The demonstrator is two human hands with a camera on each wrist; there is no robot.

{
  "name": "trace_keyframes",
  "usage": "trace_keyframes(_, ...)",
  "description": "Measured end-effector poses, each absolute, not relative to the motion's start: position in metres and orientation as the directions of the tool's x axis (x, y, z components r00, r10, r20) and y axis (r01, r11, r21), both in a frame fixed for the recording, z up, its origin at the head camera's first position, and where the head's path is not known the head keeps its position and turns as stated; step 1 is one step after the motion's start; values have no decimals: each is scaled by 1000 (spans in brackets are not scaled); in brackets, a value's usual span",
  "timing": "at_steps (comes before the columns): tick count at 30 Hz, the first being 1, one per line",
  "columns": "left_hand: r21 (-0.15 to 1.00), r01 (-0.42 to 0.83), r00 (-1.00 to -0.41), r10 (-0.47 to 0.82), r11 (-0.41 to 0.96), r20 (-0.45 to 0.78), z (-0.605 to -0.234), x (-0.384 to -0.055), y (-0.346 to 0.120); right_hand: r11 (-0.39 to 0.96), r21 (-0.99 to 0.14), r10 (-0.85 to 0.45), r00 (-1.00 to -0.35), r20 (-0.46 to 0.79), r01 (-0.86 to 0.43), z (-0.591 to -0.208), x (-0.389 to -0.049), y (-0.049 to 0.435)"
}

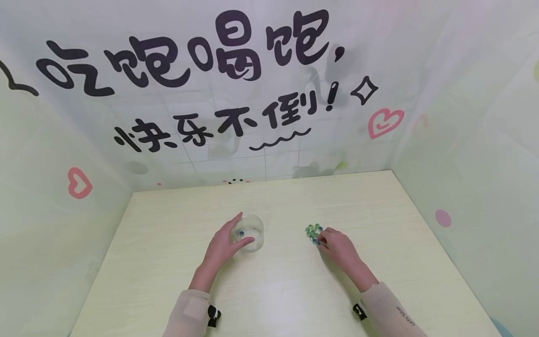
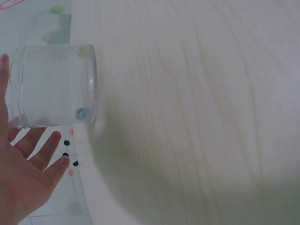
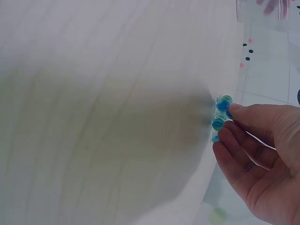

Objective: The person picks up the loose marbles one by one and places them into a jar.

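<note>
A clear round jar (image 1: 258,241) stands on the table to the left of the marbles. My left hand (image 1: 223,243) curves around its side, with thumb and fingers at the rim. Through the glass wall (image 2: 51,86) show a blue marble (image 2: 81,113) and a yellowish one (image 2: 83,51), both low in the jar. A cluster of green and blue marbles (image 1: 312,230) lies on the tabletop further right. At the near edge of that cluster, my right hand (image 1: 337,245) pinches a blue marble (image 3: 228,114) between thumb and fingertips, close beside other marbles (image 3: 218,123).
Pale wood-grain table (image 1: 273,290) spreads under both hands. Behind it rises a white sheet wall (image 1: 202,178) with large black lettering, and side sheets (image 1: 476,187) flank the table. Black clips (image 1: 214,316) sit by the sleeves.
</note>
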State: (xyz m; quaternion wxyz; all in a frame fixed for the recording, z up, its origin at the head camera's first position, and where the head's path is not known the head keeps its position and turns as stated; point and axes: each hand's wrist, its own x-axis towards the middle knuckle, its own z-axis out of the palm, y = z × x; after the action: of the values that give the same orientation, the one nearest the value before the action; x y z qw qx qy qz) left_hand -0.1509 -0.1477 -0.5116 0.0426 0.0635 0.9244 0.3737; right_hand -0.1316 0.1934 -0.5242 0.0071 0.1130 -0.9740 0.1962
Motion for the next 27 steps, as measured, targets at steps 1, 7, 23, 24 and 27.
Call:
trace_keyframes(1, 693, 88, -988, 149, 716, -28, -511, -151, -148, 896, -382, -219, -974, 62, -226, -524, -132, 193)
trace_keyframes(7, 692, 98, -989, 150, 715, -14, -510, -149, -147, 890, -391, -224, -972, 73, -235, -521, -132, 192)
trace_keyframes(23, 700, 94, -988, 152, 708, -21, -510, -150, -147, 891, -374, -236, -966, 104, -258, -518, -132, 192)
trace_keyframes(24, 700, 94, -988, 152, 708, -22, -510, -150, -147, 891, -371, -238, -965, 110, -262, -518, -132, 191)
trace_keyframes(27, 697, 94, -988, 153, 711, -23, -509, -150, -146, 890, -369, -240, -963, 120, -268, -517, -133, 191)
